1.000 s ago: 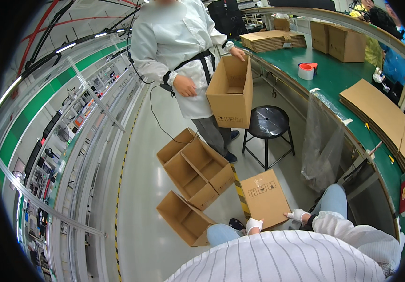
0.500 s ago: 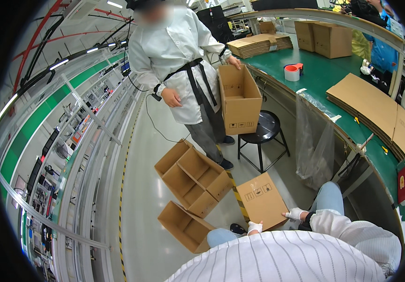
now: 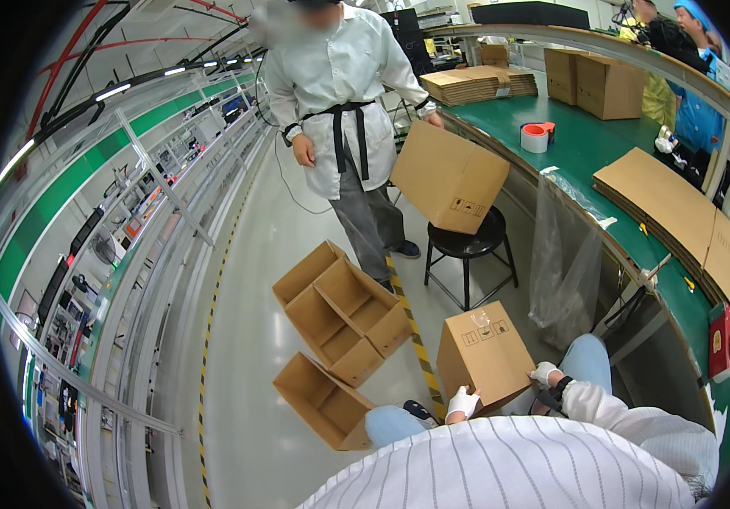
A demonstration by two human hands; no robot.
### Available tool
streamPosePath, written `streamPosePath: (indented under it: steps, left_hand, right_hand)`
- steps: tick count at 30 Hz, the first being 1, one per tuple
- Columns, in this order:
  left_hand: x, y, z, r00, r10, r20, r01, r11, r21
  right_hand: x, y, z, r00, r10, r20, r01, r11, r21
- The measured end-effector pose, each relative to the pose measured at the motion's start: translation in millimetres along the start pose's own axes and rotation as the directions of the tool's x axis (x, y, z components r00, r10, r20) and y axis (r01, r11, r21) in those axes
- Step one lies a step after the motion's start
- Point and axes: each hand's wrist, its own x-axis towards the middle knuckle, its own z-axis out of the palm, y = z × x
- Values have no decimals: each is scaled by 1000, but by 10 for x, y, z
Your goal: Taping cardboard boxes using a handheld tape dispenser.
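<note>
A brown cardboard box (image 3: 488, 355) stands between my knees, tilted a little, with a taped edge at its far end. My left hand (image 3: 463, 403), in a white glove with bare fingertips, holds its near left edge. At the near right corner my right hand (image 3: 545, 374), gloved likewise, has its fingers closed on the box side; its fingertips are partly hidden. In front, a co-worker in a white coat keeps one hand (image 3: 434, 120) on another cardboard box (image 3: 451, 174), which leans over a black stool (image 3: 469, 243).
Open cardboard boxes (image 3: 344, 314) stand on the floor to the left, one more (image 3: 323, 403) nearer me. The green workbench (image 3: 581, 140) at right carries flattened cartons (image 3: 679, 208), a tape roll (image 3: 534, 137) and a red-and-white dispenser (image 3: 724, 341). A clear plastic bag (image 3: 564, 271) hangs from its edge.
The box between my hands has tipped up, now showing its left side. My hands have moved with it. The co-worker's box has turned from upright, opening up, to lying tilted over the stool.
</note>
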Motion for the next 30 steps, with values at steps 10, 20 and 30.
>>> streamPosePath:
  steps: [10, 20, 30]
  left_hand:
    - [8, 47, 27, 999, -46, -30, 45, 999, -24]
    - [-44, 118, -6, 999, -24, -33, 22, 999, -47]
    - [-41, 122, -16, 999, -11, -42, 8, 997, -76]
  right_hand:
    - [-200, -98, 105, 958, -68, -280, 23, 986, -163]
    - [-164, -34, 107, 955, -76, -288, 44, 992, -116]
    - [-132, -54, 98, 954, -61, -292, 32, 994, -104]
